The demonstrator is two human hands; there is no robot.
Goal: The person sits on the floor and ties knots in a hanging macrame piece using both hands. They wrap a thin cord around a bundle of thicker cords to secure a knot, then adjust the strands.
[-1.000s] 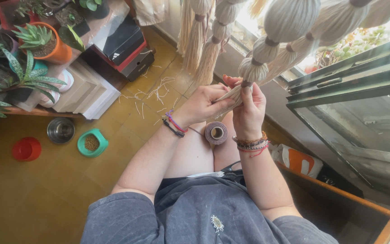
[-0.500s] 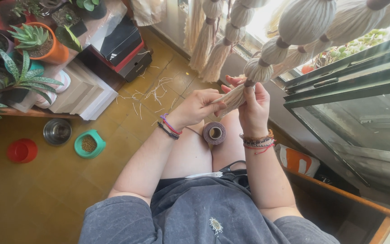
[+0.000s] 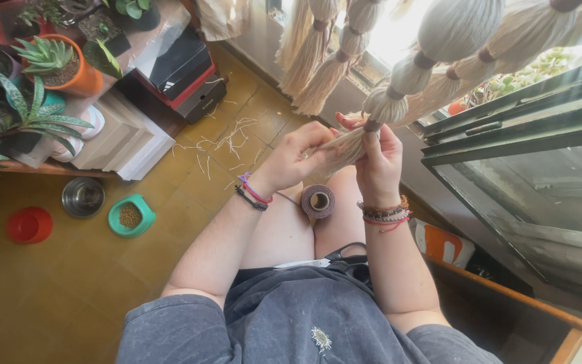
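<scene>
Several pale yarn tassels hang from above by the window, each bound with brown wrappings. My right hand [image 3: 380, 160] grips one tassel [image 3: 364, 135] just below its brown binding. My left hand [image 3: 298, 158] pinches the loose fringe end of that same tassel from the left. A spool of brown thread [image 3: 318, 201] rests between my knees. Black-handled scissors [image 3: 345, 257] lie on my lap, partly hidden by my right forearm.
Yarn clippings litter the wooden floor [image 3: 223, 145]. At left stand potted succulents [image 3: 62, 64], a metal bowl [image 3: 83, 197], a green dish [image 3: 131, 216] and a red lid [image 3: 29, 224]. A dark box [image 3: 180, 71] sits at the back. A glass window frame [image 3: 527, 175] is close on the right.
Both hands have risen slightly with the tassel and kept their hold; the view has shifted a little. The left hand's fingers now sit further along the fringe.
</scene>
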